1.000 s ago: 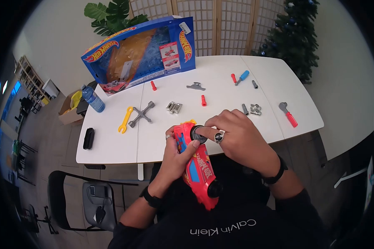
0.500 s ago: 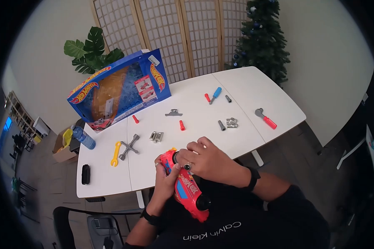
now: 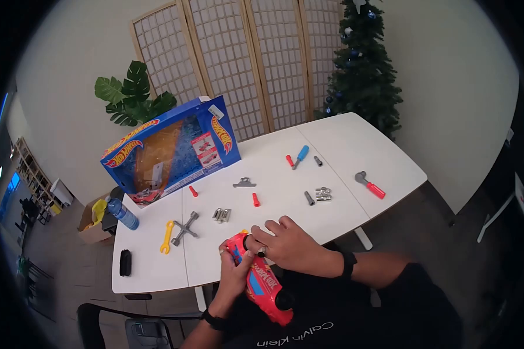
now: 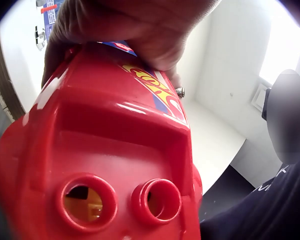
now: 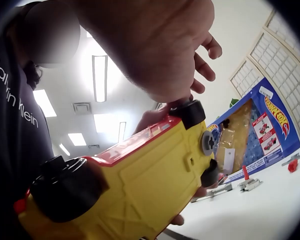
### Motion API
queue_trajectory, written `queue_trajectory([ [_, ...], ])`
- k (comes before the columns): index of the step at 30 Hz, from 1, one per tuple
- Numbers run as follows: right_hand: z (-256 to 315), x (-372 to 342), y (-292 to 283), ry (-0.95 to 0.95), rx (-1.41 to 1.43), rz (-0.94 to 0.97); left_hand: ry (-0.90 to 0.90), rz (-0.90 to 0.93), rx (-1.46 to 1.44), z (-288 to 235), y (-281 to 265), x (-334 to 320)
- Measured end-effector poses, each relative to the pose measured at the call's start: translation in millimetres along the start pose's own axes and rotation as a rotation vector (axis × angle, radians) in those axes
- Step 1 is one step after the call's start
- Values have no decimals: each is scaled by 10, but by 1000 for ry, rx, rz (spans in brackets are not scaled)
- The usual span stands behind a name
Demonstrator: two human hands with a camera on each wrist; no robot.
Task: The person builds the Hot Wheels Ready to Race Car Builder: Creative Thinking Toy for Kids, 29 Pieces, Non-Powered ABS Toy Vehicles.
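Note:
A red toy car (image 3: 265,288) with blue windows and lettering on its side is held over the person's lap, just off the table's front edge. Its yellow underside (image 5: 150,185) shows in the right wrist view. The left hand (image 3: 234,274) grips the car's body near its far end. At that same end the right hand (image 3: 291,249) pinches a black wheel (image 5: 192,114), mostly covered by its fingers. Another black wheel (image 3: 283,300) sits at the near end. In the left wrist view, round red openings (image 4: 88,202) mark the car's end.
On the white table (image 3: 367,139) lie a yellow wrench (image 3: 167,237), a grey cross-shaped wrench (image 3: 185,229), a blue-handled screwdriver (image 3: 301,156), a red-handled tool (image 3: 371,186) and several small parts. A blue box (image 3: 174,157) and a water bottle (image 3: 123,214) stand at the left.
The head view has shifted, so the table sits lower in it. The right hand's fingers now cover more of the wheel, while the left hand keeps its grip on the car.

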State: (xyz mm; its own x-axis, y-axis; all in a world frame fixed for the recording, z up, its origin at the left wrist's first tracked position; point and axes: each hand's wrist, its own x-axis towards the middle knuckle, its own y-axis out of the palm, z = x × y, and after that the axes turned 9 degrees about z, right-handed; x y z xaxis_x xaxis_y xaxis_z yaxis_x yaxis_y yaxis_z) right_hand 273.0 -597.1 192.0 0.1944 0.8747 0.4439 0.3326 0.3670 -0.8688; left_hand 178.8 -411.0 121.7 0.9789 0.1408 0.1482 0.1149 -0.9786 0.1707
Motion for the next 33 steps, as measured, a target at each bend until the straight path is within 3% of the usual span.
queue_trajectory([
  [4,-83,59,-71,-21,-114,61,-56,1,48,-81,27,-16],
  [5,-101,94,-58,-49,-113,-20,-38,-3,38,-80,36,-8],
  [16,-103,148,-25,-75,-58,47,-37,-97,62,30,76,-72],
  [22,-97,161,-144,-44,-39,165,-42,-59,60,-149,69,-96],
  [24,-93,154,-248,81,226,79,151,-58,161,-105,-38,-78],
  [26,-60,22,-180,121,347,99,163,-65,-62,-57,-297,-4],
  [27,-41,-25,-151,225,649,202,212,-68,-174,5,-461,46],
  [28,-9,-85,-112,341,951,317,152,-31,-288,-290,-488,-50],
  [29,33,-158,-38,341,1028,385,179,-47,-390,-244,-660,-12],
  [30,68,-243,52,323,1161,414,284,-180,-447,-410,-590,-25],
  [31,216,-267,158,199,1189,279,337,-55,-523,-450,-765,-85],
  [32,280,-313,195,109,1191,113,444,-87,-596,-509,-726,-52],
  [33,324,-300,240,113,1200,120,503,-23,-664,-501,-749,-50],
])
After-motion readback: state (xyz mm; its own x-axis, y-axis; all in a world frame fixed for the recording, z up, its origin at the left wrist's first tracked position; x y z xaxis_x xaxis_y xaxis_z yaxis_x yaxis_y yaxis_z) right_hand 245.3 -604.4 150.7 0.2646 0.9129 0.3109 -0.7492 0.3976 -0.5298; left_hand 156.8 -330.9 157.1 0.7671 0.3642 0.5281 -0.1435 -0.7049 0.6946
